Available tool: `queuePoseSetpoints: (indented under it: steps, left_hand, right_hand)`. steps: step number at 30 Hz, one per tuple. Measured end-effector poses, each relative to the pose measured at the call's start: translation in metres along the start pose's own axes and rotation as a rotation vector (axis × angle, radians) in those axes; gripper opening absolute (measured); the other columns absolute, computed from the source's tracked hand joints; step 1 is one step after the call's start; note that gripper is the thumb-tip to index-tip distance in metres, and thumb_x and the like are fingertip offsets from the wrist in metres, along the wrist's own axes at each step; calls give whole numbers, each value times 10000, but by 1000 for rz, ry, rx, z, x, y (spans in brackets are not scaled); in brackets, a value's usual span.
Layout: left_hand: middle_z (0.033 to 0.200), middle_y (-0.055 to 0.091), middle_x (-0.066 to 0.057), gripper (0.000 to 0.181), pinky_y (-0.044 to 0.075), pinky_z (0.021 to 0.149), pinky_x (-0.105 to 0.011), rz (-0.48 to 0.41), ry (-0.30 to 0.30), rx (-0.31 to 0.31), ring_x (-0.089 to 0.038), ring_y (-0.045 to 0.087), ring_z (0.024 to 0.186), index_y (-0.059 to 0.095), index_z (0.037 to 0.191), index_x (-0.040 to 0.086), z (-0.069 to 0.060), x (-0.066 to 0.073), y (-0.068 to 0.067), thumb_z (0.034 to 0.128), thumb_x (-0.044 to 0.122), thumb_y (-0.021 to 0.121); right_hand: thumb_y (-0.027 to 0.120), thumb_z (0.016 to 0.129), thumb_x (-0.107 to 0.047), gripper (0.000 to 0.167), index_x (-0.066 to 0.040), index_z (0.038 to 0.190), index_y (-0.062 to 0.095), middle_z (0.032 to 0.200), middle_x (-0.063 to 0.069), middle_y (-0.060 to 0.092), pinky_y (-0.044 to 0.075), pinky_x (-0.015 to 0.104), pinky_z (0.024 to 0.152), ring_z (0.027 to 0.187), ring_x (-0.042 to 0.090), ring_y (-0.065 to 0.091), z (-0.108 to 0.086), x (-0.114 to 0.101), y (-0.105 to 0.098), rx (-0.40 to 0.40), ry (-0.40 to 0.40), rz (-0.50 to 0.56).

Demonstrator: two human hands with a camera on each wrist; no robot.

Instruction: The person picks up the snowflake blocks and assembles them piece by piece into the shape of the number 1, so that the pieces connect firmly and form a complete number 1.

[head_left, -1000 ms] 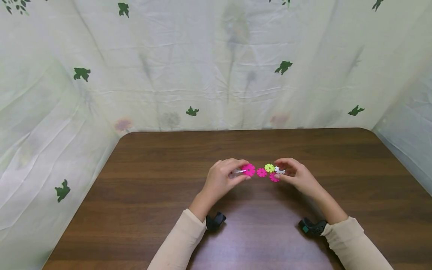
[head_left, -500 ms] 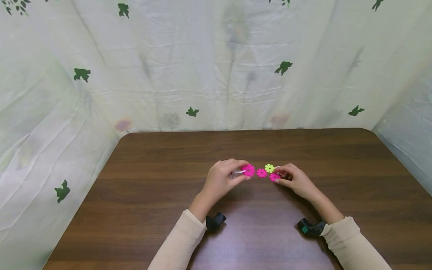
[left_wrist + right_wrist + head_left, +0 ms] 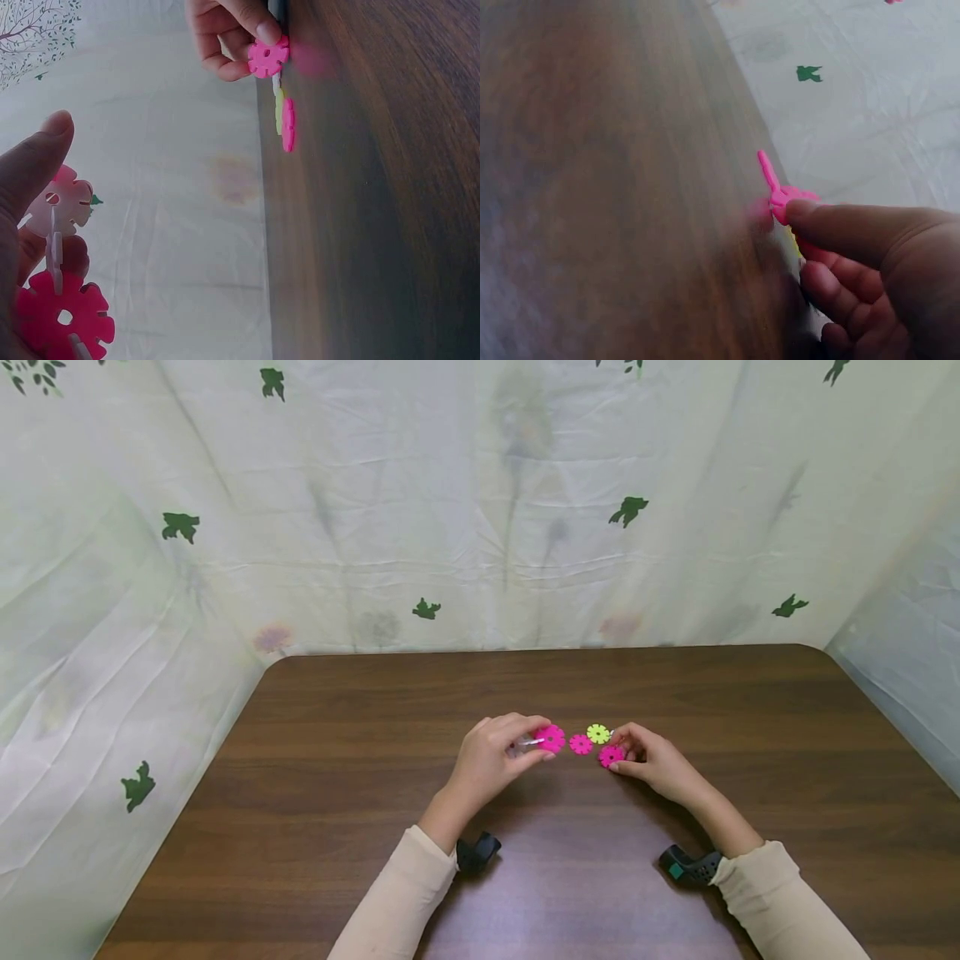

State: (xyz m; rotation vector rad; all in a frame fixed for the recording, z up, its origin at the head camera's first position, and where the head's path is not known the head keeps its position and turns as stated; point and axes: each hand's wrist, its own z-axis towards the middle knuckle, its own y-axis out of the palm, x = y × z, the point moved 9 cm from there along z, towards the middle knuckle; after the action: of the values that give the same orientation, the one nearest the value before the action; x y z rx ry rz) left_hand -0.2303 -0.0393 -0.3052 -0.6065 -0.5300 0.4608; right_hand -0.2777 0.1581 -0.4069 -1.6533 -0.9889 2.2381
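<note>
Beyond the cream sleeves [image 3: 405, 889], the left hand [image 3: 495, 747] holds joined pink and white discs [image 3: 64, 315], and the right hand [image 3: 660, 762] pinches a pink disc [image 3: 611, 757] between thumb and fingers. Another pink disc [image 3: 580, 744] and a yellow disc [image 3: 597, 734] lie between the hands, over a brown table [image 3: 337, 810] backed by pale cloth [image 3: 480, 485].

Soft, even light fills the head view, with a pale glare on the near middle of the table [image 3: 375, 735] and faint shadows beside the left hand [image 3: 495, 750] and right hand [image 3: 652, 760]. Both wrist views are dimmer and hazy; the table looks smeared in the right one.
</note>
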Motion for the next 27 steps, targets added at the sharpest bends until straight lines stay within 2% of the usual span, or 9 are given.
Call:
queuePoseSetpoints:
  steps: [4, 10, 14, 17, 23, 27]
  left_hand:
    - [841, 650, 59, 338, 399, 628, -235, -8, 2, 5, -31, 505, 661, 684, 972, 129, 0, 0, -1, 679, 265, 785]
    - [840, 652, 56, 339, 398, 627, -229, -16, 4, 7, -30, 496, 649, 686, 969, 124, 1, 1, -1, 676, 260, 788]
    - [839, 651, 56, 338, 402, 634, -228, -15, 4, 5, -30, 496, 651, 684, 971, 125, 1, 1, -1, 680, 265, 785]
    - [840, 652, 53, 339, 403, 632, -228, -16, 6, 8, -25, 492, 648, 685, 970, 122, 1, 1, -1, 677, 260, 787]
    - [833, 648, 58, 335, 387, 617, -217, -17, 4, 4, -11, 465, 637, 684, 971, 125, 1, 0, 0, 684, 268, 782]
    - [834, 647, 59, 336, 389, 621, -217, -20, 0, 3, -12, 472, 647, 684, 972, 126, 1, 0, 1, 684, 266, 783]
  right_hand:
    - [654, 804, -25, 212, -29, 1005, 586, 785, 38, 565, 425, 240, 599, 694, 140, 513, 1, -4, -1, 5, -8, 67]
    - [624, 796, 65, 188, 66, 980, 585, 810, 137, 600, 453, 215, 598, 690, 152, 551, 2, -11, -9, 67, -5, 151]
    - [630, 807, 31, 146, 41, 948, 594, 804, 108, 601, 457, 223, 582, 676, 148, 546, 2, -16, -12, 66, 32, 158]
    - [642, 813, -15, 136, 17, 937, 595, 798, 88, 599, 460, 240, 581, 677, 176, 549, 2, -24, -15, 61, 31, 163]
    - [651, 812, -54, 143, 1, 929, 588, 810, 88, 599, 458, 247, 574, 683, 233, 560, 2, -42, -24, 81, -19, 159]
    - [649, 797, -4, 127, 12, 904, 582, 798, 98, 598, 457, 235, 567, 668, 240, 563, 3, -65, -28, 91, -71, 177]
